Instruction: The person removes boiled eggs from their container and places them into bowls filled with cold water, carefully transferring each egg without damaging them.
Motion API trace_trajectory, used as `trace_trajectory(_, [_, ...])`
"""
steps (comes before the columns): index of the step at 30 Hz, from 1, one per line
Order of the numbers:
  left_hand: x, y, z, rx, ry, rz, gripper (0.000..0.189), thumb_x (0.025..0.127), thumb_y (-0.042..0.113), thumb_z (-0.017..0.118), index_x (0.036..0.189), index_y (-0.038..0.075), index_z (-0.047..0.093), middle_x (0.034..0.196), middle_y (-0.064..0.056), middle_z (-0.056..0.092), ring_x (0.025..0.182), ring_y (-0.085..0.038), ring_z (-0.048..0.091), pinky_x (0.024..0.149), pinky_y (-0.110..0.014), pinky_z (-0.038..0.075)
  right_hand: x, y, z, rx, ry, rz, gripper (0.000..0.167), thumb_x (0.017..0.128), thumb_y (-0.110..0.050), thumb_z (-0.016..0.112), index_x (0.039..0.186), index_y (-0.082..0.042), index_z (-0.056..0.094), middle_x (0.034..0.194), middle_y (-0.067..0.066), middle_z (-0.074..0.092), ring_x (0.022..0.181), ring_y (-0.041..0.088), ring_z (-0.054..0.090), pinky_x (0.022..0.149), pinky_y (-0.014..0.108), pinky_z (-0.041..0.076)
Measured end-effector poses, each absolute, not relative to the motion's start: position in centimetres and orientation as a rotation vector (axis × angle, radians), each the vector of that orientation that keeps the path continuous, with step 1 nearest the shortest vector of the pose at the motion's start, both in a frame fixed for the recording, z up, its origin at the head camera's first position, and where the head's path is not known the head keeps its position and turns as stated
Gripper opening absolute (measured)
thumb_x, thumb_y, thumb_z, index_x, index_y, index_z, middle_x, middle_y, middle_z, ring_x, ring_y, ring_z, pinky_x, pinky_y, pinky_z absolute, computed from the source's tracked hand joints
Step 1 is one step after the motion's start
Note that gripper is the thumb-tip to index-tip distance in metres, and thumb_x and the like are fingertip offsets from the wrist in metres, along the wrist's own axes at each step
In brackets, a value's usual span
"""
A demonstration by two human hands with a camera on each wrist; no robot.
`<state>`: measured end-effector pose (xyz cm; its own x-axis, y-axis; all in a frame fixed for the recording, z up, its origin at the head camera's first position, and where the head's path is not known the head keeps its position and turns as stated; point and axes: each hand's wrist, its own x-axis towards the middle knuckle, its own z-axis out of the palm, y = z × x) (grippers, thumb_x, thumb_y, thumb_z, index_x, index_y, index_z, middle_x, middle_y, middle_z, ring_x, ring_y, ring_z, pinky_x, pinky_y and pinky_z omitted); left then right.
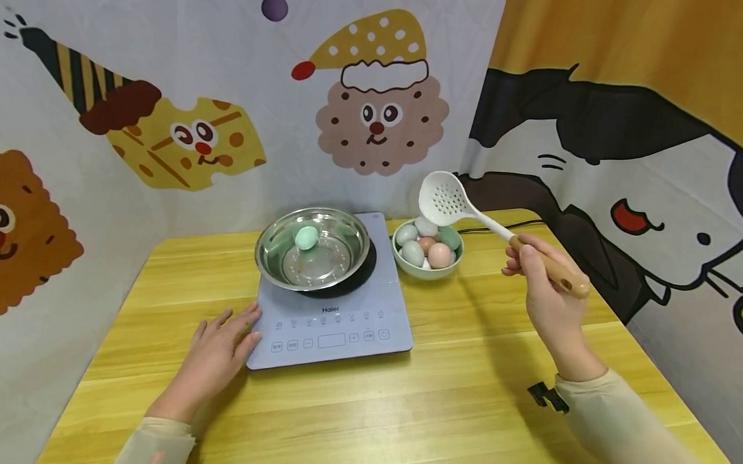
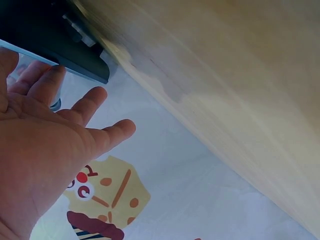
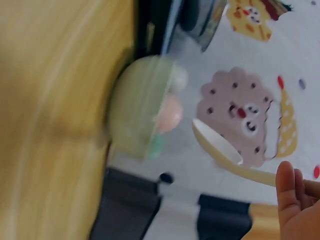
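My right hand (image 1: 553, 301) grips the wooden handle of a white slotted ladle (image 1: 447, 198), whose perforated bowl is raised above and behind the bowl of eggs. My left hand (image 1: 219, 357) touches the left edge of the induction cooker (image 1: 344, 332) with its fingers spread; in the left wrist view the fingertips (image 2: 56, 75) meet the cooker's underside edge. On the cooker sits a steel pan (image 1: 342, 264) with one pale green egg (image 1: 307, 238) in it. Right of the cooker, a light green bowl (image 1: 429, 273) holds several eggs (image 1: 439, 255) in pink, brown, white and green.
The cooker and bowl stand toward the back of a wooden table (image 1: 378, 416). A black cord (image 1: 500, 226) runs off behind the bowl to the right. A cartoon-printed cloth (image 1: 217, 32) hangs behind the table and along its sides.
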<state>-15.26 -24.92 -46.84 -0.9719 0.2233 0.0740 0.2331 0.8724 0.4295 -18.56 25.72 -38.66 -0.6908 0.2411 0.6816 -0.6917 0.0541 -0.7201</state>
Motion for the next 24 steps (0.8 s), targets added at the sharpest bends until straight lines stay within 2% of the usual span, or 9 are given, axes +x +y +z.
trace_trajectory(3, [-15.3,-25.0,-46.9,-0.366,-3.019,-0.701,0.051,0.111,0.030,0.059,0.158,0.008,0.053,0.169,-0.012,0.046,0.150,-0.061,0.036,0.120,-0.084,0.016,-19.2,23.0,-38.1,0.664,-1.678,1.421,0.023,0.101,0.007,0.063,0.117,0.023,0.070,0.101,0.027,0.080,0.085,0.008,0.078,0.075,0.018,0.064])
trace_trajectory(6, [-15.2,-25.1,-46.9,-0.364,-3.023,-0.701,0.051,0.111,0.029,0.059,0.158,0.008,0.053,0.169,-0.012,0.046,0.150,-0.061,0.035,0.120,-0.084,0.016,-19.8,19.7,-37.2,0.866,-1.707,1.087,0.027,0.104,-0.006,0.067,0.115,0.018,0.074,0.104,0.030,0.079,0.090,0.019,0.080,0.085,0.017,0.063])
trace_trajectory(9, [-15.2,-25.0,-46.9,-0.359,-3.021,-0.696,0.051,0.111,0.029,0.059,0.158,0.009,0.053,0.169,-0.011,0.046,0.150,-0.061,0.036,0.120,-0.083,0.016,-20.9,16.5,-37.0,1.042,-1.735,0.880,0.032,0.108,-0.018,0.066,0.113,0.012,0.077,0.104,0.023,0.081,0.090,0.031,0.079,0.086,0.027,0.065])
trace_trajectory(12, [-15.1,-25.0,-47.0,-0.356,-3.018,-0.688,0.051,0.111,0.030,0.060,0.157,0.009,0.054,0.169,-0.010,0.047,0.150,-0.060,0.037,0.120,-0.083,0.017,-22.2,14.0,-37.4,1.146,-1.823,0.727,0.030,0.109,-0.020,0.063,0.117,0.005,0.078,0.105,0.016,0.082,0.090,0.032,0.078,0.082,0.038,0.065])
trace_trajectory(18, [-15.2,-25.0,-47.0,-0.366,-3.014,-0.689,0.052,0.111,0.031,0.060,0.158,0.011,0.054,0.169,-0.008,0.047,0.150,-0.059,0.038,0.121,-0.083,0.018,-23.8,11.5,-38.9,1.233,-1.898,0.577,0.032,0.110,-0.022,0.060,0.123,0.003,0.075,0.106,0.015,0.079,0.092,0.029,0.077,0.082,0.038,0.066])
trace_trajectory(24, [-15.3,-25.2,-46.8,-0.352,-3.020,-0.711,0.052,0.110,0.030,0.061,0.158,0.011,0.053,0.169,-0.009,0.047,0.152,-0.058,0.035,0.122,-0.083,0.015,-24.1,10.6,-39.6,1.191,-1.969,0.725,0.031,0.109,-0.023,0.063,0.123,0.002,0.077,0.108,0.015,0.081,0.096,0.029,0.077,0.088,0.038,0.066])
